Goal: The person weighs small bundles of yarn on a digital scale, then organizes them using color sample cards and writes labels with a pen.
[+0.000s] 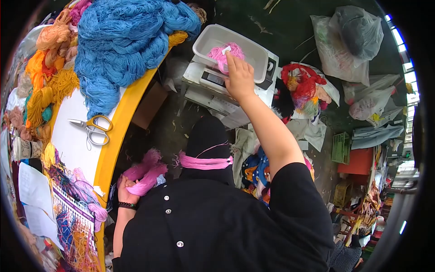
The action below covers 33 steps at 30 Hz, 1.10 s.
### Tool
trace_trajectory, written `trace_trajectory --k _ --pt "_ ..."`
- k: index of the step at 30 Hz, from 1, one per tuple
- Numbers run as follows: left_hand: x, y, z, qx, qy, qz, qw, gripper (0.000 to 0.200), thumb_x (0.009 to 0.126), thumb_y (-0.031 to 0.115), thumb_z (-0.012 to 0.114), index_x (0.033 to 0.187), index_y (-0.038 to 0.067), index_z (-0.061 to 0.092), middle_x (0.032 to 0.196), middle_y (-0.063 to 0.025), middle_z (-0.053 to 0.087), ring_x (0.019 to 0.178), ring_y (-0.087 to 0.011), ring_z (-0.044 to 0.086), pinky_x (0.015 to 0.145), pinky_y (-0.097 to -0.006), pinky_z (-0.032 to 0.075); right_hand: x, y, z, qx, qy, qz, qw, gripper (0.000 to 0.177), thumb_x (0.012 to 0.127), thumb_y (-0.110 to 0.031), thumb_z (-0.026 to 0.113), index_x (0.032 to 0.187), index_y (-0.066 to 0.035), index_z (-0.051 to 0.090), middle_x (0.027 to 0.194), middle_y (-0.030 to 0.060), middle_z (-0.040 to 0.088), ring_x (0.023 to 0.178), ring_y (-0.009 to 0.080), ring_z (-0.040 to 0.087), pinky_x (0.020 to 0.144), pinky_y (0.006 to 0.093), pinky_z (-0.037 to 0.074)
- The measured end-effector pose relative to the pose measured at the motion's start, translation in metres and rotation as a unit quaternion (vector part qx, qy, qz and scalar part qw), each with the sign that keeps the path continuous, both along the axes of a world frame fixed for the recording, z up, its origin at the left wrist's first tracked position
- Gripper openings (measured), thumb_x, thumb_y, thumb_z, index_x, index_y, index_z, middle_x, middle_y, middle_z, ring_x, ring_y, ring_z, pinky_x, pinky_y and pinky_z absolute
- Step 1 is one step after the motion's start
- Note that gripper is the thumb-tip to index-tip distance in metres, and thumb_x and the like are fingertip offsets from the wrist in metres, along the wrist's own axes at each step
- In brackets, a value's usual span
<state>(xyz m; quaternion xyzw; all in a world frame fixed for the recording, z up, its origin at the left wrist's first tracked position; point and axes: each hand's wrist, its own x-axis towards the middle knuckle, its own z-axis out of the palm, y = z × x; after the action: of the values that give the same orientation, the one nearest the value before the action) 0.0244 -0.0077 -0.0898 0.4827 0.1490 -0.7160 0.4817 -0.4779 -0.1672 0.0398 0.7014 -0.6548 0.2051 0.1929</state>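
My left hand, with a beaded bracelet at the wrist, is closed around a thick skein of pink yarn beside the table edge. My right hand reaches over the near rim of a grey plastic tray. Its fingers are stretched out and the thumb stands apart. The fingertips are at a smaller bundle of pink yarn in the tray, by a small white tag. Under the tray is a weighing scale with a display. More pink strands lie tied across my black-clad leg.
On the yellow-edged table to the left are a big heap of blue yarn, scissors, orange skeins and a thread card. Plastic bags, red yarn and a green crate stand at right.
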Motion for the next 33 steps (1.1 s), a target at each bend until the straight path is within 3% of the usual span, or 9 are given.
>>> trace_trajectory --k 19,21,24,25,27,29,31,32,33 --pt "0.003 0.007 -0.001 -0.030 -0.012 -0.024 0.999 0.017 0.093 0.026 0.058 0.081 0.015 0.053 0.056 0.0075 0.039 0.052 -0.0056 0.041 0.084 -0.0311 0.040 0.005 -0.009 -0.013 -0.003 -0.014 0.011 1.000 0.091 0.063 -0.009 0.075 0.143 -0.016 0.032 0.125 0.0105 0.051 0.112 0.0308 0.050 0.100 0.0439 0.034" --pt "0.002 0.006 0.002 -0.037 -0.016 -0.024 0.999 0.018 0.093 0.026 0.058 0.081 0.015 0.053 0.056 0.0074 0.039 0.052 -0.0057 0.041 0.083 -0.0312 0.040 0.003 -0.009 -0.012 -0.014 -0.020 0.014 1.000 0.092 0.063 -0.006 0.074 0.144 -0.016 0.032 0.119 0.0112 0.053 0.109 0.0310 0.051 0.098 0.0442 0.035" --pt "0.002 0.006 0.012 -0.038 -0.054 -0.040 0.997 0.020 0.094 0.028 0.058 0.080 0.015 0.052 0.053 0.0091 0.035 0.049 -0.0043 0.038 0.071 -0.0260 0.041 -0.003 -0.010 -0.014 0.009 -0.021 0.028 0.999 0.089 0.065 -0.004 0.071 0.144 -0.016 0.032 0.111 0.0114 0.055 0.104 0.0310 0.053 0.093 0.0442 0.037" --pt "0.010 0.006 0.013 -0.099 0.015 -0.072 0.992 0.021 0.095 0.028 0.055 0.079 0.014 0.053 0.053 0.0088 0.035 0.048 -0.0044 0.037 0.066 -0.0240 0.040 -0.002 -0.013 -0.012 -0.028 0.008 0.039 0.999 0.085 0.067 -0.001 0.067 0.144 -0.016 0.032 0.096 0.0106 0.058 0.093 0.0308 0.056 0.086 0.0421 0.041" --pt "0.006 0.005 0.036 -0.168 0.090 -0.096 0.977 0.024 0.099 0.026 0.048 0.080 0.012 0.055 0.053 0.0076 0.036 0.047 -0.0046 0.036 0.054 -0.0197 0.035 -0.010 -0.022 -0.013 -0.017 0.004 0.040 0.999 0.082 0.068 -0.001 0.065 0.143 -0.015 0.034 0.088 0.0105 0.058 0.087 0.0315 0.057 0.081 0.0414 0.043" --pt "0.000 0.002 0.060 -0.189 0.103 -0.097 0.972 0.024 0.098 0.027 0.049 0.082 0.012 0.057 0.051 0.0077 0.034 0.047 -0.0042 0.036 0.057 -0.0210 0.038 -0.009 -0.023 -0.009 -0.006 0.000 0.041 0.999 0.078 0.070 0.000 0.063 0.141 -0.014 0.036 0.080 0.0104 0.058 0.082 0.0323 0.058 0.076 0.0407 0.045" --pt "-0.002 0.001 0.068 -0.248 0.146 -0.108 0.952 0.021 0.098 0.027 0.049 0.089 0.010 0.057 0.060 0.0052 0.042 0.052 -0.0061 0.041 0.063 -0.0253 0.044 -0.005 -0.024 0.002 -0.032 -0.040 0.069 0.996 0.066 0.074 -0.001 0.062 0.137 -0.008 0.041 0.073 0.0114 0.058 0.068 0.0279 0.059 0.065 0.0357 0.048" --pt "-0.016 -0.002 0.094 -0.237 0.078 -0.120 0.961 0.020 0.098 0.025 0.050 0.089 0.009 0.057 0.066 0.0036 0.044 0.055 -0.0080 0.043 0.069 -0.0284 0.045 0.005 -0.021 0.013 -0.033 -0.041 0.073 0.996 0.066 0.074 -0.001 0.062 0.137 -0.008 0.041 0.073 0.0114 0.058 0.068 0.0279 0.059 0.065 0.0357 0.048" --pt "-0.023 -0.005 0.108 -0.223 0.008 -0.129 0.966 0.019 0.098 0.024 0.051 0.090 0.008 0.057 0.071 0.0019 0.046 0.058 -0.0100 0.044 0.074 -0.0315 0.047 0.023 -0.015 0.027 0.019 -0.192 0.080 0.978 0.061 0.077 -0.002 0.060 0.135 -0.007 0.043 0.074 0.0111 0.059 0.068 0.0251 0.059 0.064 0.0345 0.048"
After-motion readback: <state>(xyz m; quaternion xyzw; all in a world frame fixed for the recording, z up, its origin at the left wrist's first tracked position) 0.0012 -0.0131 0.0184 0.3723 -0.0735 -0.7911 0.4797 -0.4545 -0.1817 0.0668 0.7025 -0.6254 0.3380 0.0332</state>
